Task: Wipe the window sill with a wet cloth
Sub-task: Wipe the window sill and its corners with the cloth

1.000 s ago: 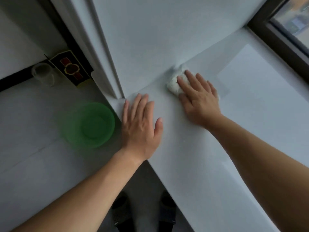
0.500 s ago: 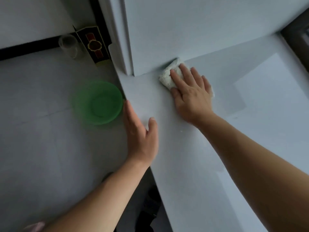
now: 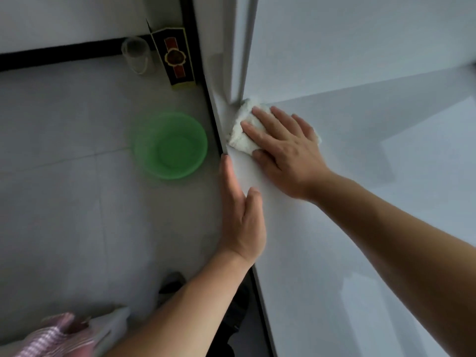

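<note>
A white cloth [image 3: 240, 135] lies bunched on the pale window sill [image 3: 347, 240], at the sill's left end where it meets the white wall corner. My right hand [image 3: 286, 150] presses flat on the cloth with fingers spread, covering most of it. Along the sill's front edge rests my left hand [image 3: 242, 217], thumb on top of the sill and fingers over the edge, holding nothing.
On the tiled floor below the sill stand a green plastic basin [image 3: 171, 145], a clear cup [image 3: 136, 57] and a dark box with a red and gold label [image 3: 175, 60]. The white wall [image 3: 347, 47] rises behind the sill. Pink striped fabric [image 3: 51, 336] shows at bottom left.
My right hand has slid the cloth left along the wall into the corner at the sill's end. My left hand has moved from flat on the sill to its front edge.
</note>
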